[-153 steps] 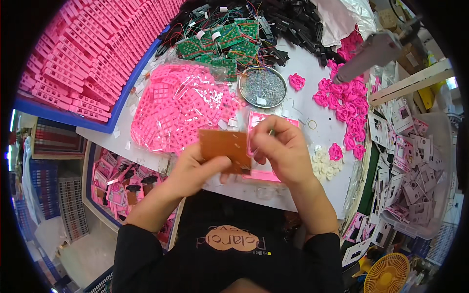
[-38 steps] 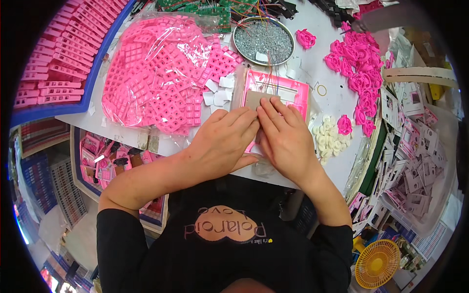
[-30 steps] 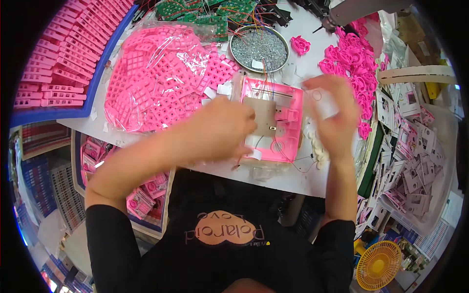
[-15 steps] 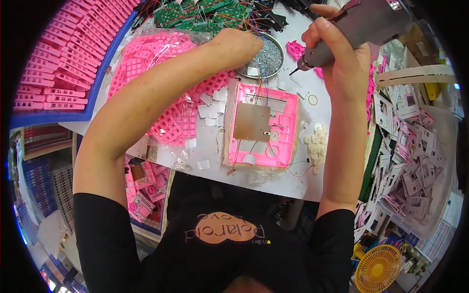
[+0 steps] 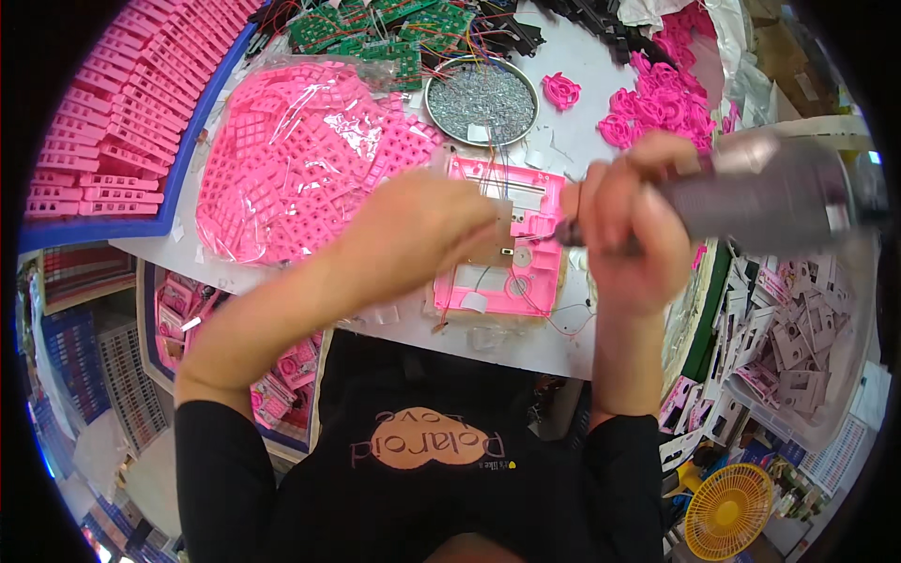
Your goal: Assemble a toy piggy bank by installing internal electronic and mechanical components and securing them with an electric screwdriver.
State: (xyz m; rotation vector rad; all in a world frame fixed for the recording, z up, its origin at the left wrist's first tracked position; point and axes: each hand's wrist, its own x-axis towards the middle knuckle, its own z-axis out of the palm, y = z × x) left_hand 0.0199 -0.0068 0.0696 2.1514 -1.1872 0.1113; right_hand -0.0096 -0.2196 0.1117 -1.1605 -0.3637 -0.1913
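Note:
My right hand (image 5: 636, 223) is wrapped round a dark electric screwdriver (image 5: 762, 195), smeared by motion. The screwdriver lies nearly level, its tip pointing left at a pink plastic housing (image 5: 540, 293). Inside the housing sits a brown circuit board (image 5: 490, 251) with thin wires running off it. My left hand (image 5: 427, 220) hangs over the board's left part, blurred, its fingers drawn together in a pinch. Whatever those fingers hold is too small and smeared to make out. Just beyond the housing stands a round metal dish (image 5: 536, 111) of small silvery screws.
A clear bag of pink keypads (image 5: 291, 159) lies left of the housing. Green circuit boards (image 5: 399, 33) with wires are piled at the back. Pink plastic parts (image 5: 657, 105) heap at the back right. A blue-edged tray (image 5: 178, 178) of pink pieces stands far left.
My left hand has come from the screw dish back toward me, over the board. My right hand has lowered the screwdriver from the back right to the housing's right side, turning it more level.

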